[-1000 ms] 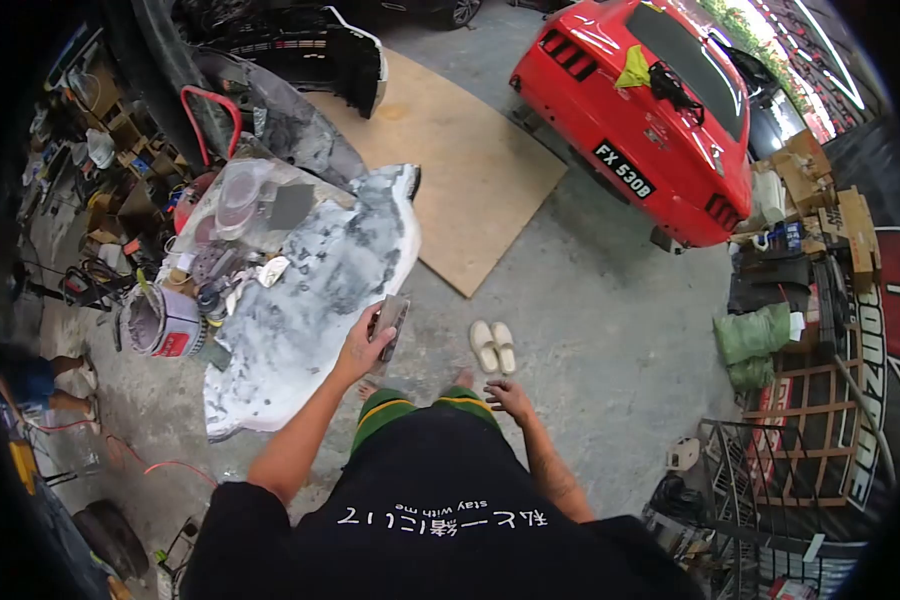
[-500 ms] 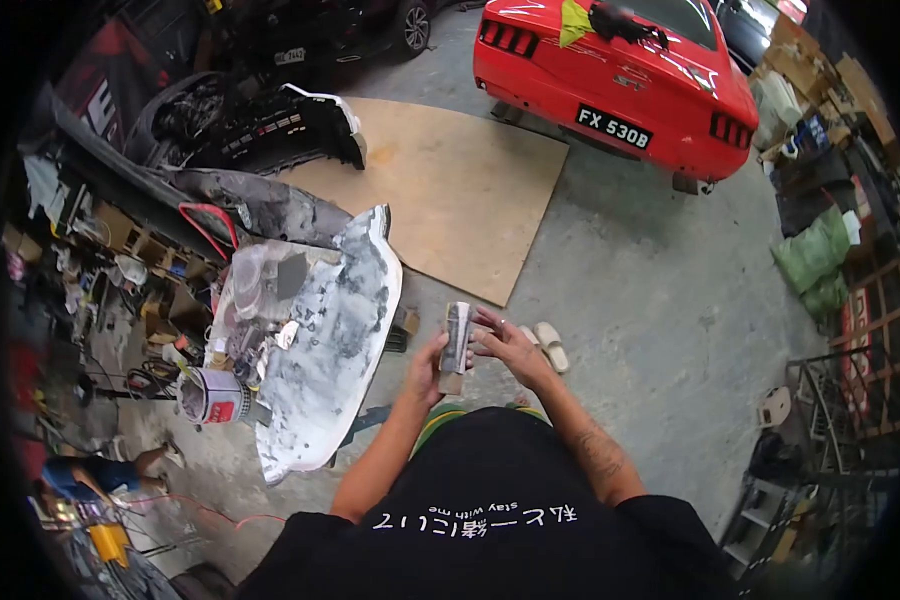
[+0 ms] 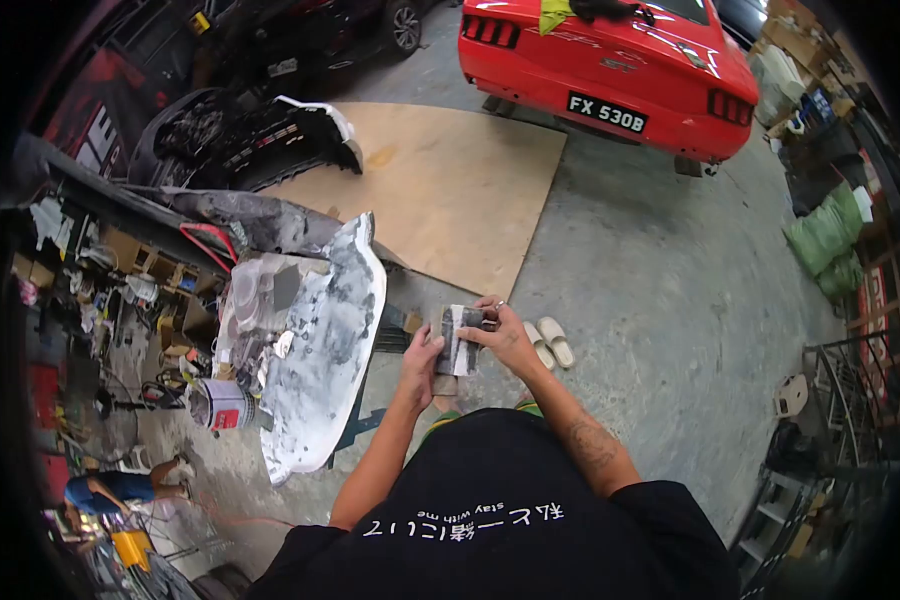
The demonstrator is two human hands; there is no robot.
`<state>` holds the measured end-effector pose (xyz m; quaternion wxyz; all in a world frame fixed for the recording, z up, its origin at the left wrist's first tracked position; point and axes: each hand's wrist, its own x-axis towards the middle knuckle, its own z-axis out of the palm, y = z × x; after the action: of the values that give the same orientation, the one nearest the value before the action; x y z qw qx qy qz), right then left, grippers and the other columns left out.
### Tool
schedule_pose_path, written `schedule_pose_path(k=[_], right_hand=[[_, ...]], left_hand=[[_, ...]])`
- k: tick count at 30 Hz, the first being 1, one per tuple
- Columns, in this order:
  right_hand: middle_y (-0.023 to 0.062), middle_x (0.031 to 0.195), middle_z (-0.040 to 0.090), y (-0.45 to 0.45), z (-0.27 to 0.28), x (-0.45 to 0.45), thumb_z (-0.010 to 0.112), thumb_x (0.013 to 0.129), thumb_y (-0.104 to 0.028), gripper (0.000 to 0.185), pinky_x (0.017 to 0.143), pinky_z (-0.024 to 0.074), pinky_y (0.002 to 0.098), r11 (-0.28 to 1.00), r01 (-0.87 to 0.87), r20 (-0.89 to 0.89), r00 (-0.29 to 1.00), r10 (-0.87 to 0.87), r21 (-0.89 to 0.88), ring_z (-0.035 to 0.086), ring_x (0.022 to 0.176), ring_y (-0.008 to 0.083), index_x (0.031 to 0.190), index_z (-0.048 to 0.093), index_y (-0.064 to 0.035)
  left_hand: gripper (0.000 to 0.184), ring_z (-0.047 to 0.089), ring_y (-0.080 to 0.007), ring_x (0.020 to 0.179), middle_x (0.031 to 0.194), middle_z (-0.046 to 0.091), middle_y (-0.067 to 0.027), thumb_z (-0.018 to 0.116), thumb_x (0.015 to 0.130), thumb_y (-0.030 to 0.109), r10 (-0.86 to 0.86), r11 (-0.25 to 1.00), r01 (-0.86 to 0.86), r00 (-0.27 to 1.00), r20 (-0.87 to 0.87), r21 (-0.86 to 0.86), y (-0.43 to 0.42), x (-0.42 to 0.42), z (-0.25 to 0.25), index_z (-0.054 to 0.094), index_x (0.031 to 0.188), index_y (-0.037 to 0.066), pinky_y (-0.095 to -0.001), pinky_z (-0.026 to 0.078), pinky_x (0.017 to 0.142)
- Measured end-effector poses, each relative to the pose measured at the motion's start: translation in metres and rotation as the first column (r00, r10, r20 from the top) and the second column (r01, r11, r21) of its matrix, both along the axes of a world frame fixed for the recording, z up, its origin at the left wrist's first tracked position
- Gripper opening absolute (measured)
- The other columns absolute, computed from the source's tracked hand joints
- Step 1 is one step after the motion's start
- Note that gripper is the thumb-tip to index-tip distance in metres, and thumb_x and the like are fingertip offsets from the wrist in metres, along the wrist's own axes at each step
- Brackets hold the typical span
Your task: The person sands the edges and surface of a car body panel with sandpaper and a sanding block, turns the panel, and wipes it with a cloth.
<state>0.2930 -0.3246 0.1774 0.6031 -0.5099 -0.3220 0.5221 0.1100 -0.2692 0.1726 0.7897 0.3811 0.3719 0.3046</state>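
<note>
My left hand (image 3: 420, 368) grips a tan block with a worn grey sheet of sandpaper (image 3: 460, 342) against it, in front of my body. A pale, dusty strip runs down the middle of the sheet. Closed on the sheet's right edge, my right hand (image 3: 502, 337) pinches it between thumb and fingers. The block's tan lower end (image 3: 448, 385) shows beneath the paper. To the left lies a white and grey patched car body panel (image 3: 320, 360), apart from both hands.
An open can (image 3: 222, 405) and a grey square sheet (image 3: 286, 288) are beside the panel. A plywood board (image 3: 470, 200) lies on the floor, near a red car (image 3: 610, 80). Slippers (image 3: 556, 343) sit ahead of me. Another person (image 3: 120, 490) is at lower left.
The sandpaper is spread wider now, its right edge drawn rightward. My right hand has gone from loose fingers beside it to a pinch on that edge. The view has shifted slightly.
</note>
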Motion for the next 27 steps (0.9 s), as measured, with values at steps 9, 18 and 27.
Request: schedule_pose_path(k=[9,18,27], right_hand=[[0.0023,0.099,0.066,-0.018,0.015,0.021,0.08,0.084,-0.016,0.045,0.077,0.0517,0.0273,0.998,-0.059,-0.027,0.998,0.059,-0.019,0.062,0.091,0.0119,0.121,0.056,-0.0059],[0.0013,0.09,0.067,-0.039,0.007,0.017,0.074,0.091,-0.023,0.023,0.069,0.054,0.027,0.99,0.135,-0.145,0.98,-0.139,-0.039,0.063,0.081,0.0101,0.102,0.065,-0.004],[0.0005,0.09,0.066,-0.037,0.013,0.018,0.073,0.091,-0.024,0.022,0.067,0.0548,0.0264,0.995,0.094,-0.101,0.99,-0.097,-0.036,0.063,0.079,0.0094,0.1,0.066,-0.0051]], left_hand=[[0.073,0.057,-0.0211,0.119,0.131,0.058,-0.0148,0.068,0.092,0.014,-0.159,0.973,0.147,0.986,0.055,0.18,0.019,0.024,0.033,0.028,0.151,0.001,-0.0345,0.042,0.104],[0.062,0.056,-0.0186,0.117,0.131,0.056,-0.0119,0.064,0.094,0.014,-0.224,0.941,0.223,0.974,-0.025,0.253,0.011,0.036,0.029,0.037,0.148,0.0,-0.0325,0.043,0.102],[0.047,0.055,-0.017,0.118,0.13,0.058,-0.0095,0.062,0.096,0.016,-0.187,0.958,0.17,0.981,0.052,0.229,-0.004,0.028,0.023,0.048,0.138,-0.001,-0.0307,0.042,0.103]])
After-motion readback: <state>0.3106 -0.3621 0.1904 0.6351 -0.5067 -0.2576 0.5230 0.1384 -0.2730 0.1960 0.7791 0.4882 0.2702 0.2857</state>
